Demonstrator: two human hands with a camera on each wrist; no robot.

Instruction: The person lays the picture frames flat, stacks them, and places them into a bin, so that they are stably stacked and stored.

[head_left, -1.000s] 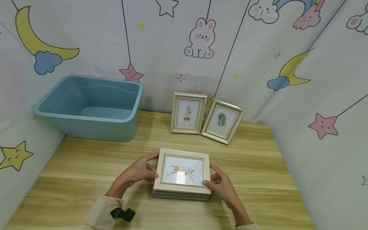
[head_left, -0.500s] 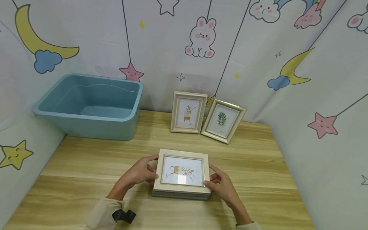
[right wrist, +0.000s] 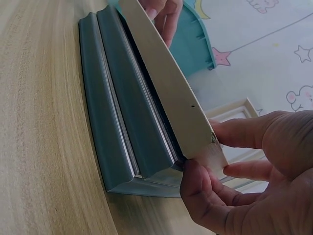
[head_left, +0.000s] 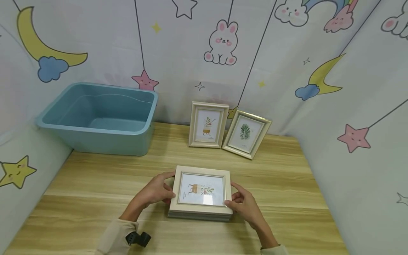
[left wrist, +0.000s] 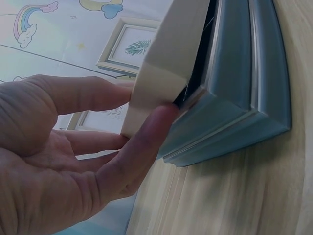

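A cream picture frame (head_left: 202, 171) lies face up on top of a stack, a potted-plant print behind its glass. Under it are two blue-grey picture frames (head_left: 199, 216), seen edge-on in both wrist views. My left hand (head_left: 155, 192) pinches the cream frame's left end between thumb and fingers. On the opposite end, my right hand (head_left: 244, 206) grips the same frame, thumb at its front right corner. In the left wrist view a dark, narrow gap shows between the cream frame's side (left wrist: 164, 63) and the blue-grey frame below.
Behind the stack stand a light frame with a plant print (head_left: 193, 124) and a tilted gold frame with a green leaf print (head_left: 264, 136). A blue plastic tub (head_left: 111, 143) sits at the back left of the wooden table (head_left: 280, 198). Patterned cloth (head_left: 178, 53) hangs around.
The bright reflection on the cream frame's glass has shifted slightly to the right. Both hands keep the same hold, and the stack stays in place.
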